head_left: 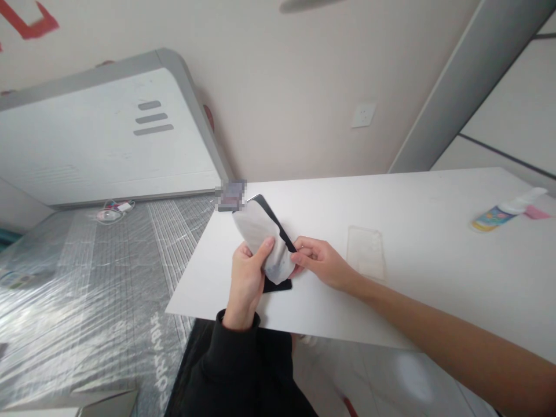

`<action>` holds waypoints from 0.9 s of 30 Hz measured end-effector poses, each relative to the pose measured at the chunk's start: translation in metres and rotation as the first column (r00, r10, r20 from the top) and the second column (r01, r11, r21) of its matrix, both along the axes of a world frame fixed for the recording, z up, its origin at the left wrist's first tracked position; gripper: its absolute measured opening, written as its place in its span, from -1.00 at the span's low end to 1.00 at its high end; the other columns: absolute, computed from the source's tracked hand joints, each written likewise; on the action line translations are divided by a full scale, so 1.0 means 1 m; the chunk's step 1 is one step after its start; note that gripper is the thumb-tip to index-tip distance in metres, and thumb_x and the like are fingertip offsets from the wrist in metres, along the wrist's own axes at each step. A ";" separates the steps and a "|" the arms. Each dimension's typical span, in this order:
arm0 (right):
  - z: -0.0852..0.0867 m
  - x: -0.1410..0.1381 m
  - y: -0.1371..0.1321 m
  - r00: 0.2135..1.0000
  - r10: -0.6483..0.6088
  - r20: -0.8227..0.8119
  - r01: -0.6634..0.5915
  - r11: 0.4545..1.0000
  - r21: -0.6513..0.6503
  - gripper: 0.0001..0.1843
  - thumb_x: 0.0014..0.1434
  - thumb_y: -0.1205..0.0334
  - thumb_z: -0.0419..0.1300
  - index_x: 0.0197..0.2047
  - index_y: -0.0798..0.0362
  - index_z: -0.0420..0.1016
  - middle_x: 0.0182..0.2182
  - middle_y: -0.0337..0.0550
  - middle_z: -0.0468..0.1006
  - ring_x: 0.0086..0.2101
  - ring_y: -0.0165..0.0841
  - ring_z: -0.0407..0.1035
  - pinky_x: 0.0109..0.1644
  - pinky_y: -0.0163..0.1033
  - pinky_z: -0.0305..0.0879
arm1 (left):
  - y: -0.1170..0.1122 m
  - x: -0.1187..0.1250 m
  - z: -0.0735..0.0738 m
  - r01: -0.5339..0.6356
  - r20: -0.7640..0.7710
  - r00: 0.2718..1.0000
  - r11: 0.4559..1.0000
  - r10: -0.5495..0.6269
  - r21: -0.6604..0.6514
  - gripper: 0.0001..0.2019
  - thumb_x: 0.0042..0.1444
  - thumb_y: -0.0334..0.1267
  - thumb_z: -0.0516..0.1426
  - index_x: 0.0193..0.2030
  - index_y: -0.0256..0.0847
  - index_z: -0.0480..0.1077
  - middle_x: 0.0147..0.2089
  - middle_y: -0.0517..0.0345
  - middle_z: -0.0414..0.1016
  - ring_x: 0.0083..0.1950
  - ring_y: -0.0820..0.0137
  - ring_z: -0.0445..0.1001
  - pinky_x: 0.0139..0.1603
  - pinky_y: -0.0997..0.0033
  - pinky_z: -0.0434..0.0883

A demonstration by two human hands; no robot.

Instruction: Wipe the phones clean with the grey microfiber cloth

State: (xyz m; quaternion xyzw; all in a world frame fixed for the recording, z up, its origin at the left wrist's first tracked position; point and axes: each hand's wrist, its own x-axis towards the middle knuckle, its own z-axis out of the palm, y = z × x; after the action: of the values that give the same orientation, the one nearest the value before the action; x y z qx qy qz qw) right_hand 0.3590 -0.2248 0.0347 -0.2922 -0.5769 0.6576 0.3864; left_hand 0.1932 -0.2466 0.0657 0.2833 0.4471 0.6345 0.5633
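left hand [247,278]: fingers clamped on white cloth [256,234] wrapped over black phone [270,215] | right hand [324,263]: fingers pinching phone's edge | phone held over white table [434,197], near front-left edge | clear case [366,252] just beside right hand

Clear plastic sheet [365,252] beside right hand [324,263]; bottle [493,219] well right.

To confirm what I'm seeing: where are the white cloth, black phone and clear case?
White cloth [256,234], head view, upper middle.
Black phone [273,219], head view, exposed upper edge.
Clear case [366,252], head view, flat middle.
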 end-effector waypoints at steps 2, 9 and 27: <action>-0.001 -0.001 -0.001 0.999 0.053 -0.014 -0.053 0.998 -0.025 -0.48 0.14 -0.30 0.38 -0.29 0.02 0.45 -0.41 -0.16 0.70 -0.37 -0.29 0.64 -0.21 -0.19 0.56 | 0.003 -0.006 0.001 -0.151 0.045 0.988 0.986 0.149 0.063 -0.52 -0.34 -0.12 0.58 -0.26 -0.28 0.63 -0.27 0.12 0.73 -0.32 0.42 0.64 -0.25 0.52 0.55; -0.001 0.001 0.001 0.999 0.038 -0.005 -0.038 0.999 -0.013 -0.47 0.15 -0.31 0.37 -0.33 0.02 0.45 -0.50 -0.20 0.67 -0.43 -0.32 0.61 -0.27 -0.24 0.53 | -0.001 -0.003 -0.003 0.009 0.010 1.000 1.000 -0.009 -0.023 -0.56 -0.26 -0.06 0.56 -0.33 -0.31 0.62 -0.40 0.14 0.69 -0.45 0.45 0.58 -0.40 0.53 0.50; -0.001 0.003 0.005 0.985 -0.146 0.089 0.132 0.981 0.144 -0.38 0.22 -0.43 0.19 -0.40 0.01 0.44 -0.56 -0.26 0.51 -0.52 -0.40 0.40 -0.39 -0.26 0.35 | 0.000 -0.015 -0.004 -0.158 0.040 0.987 0.985 0.155 0.071 -0.61 -0.17 -0.11 0.54 -0.21 -0.23 0.64 -0.20 0.08 0.75 -0.21 0.32 0.70 -0.18 0.48 0.58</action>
State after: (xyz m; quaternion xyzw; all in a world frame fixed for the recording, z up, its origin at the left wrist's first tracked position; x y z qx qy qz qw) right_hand 0.3621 -0.2201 0.0334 -0.3368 -0.6175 0.5723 0.4216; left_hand 0.1778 -0.2470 0.0622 0.2569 0.4347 0.6975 0.5085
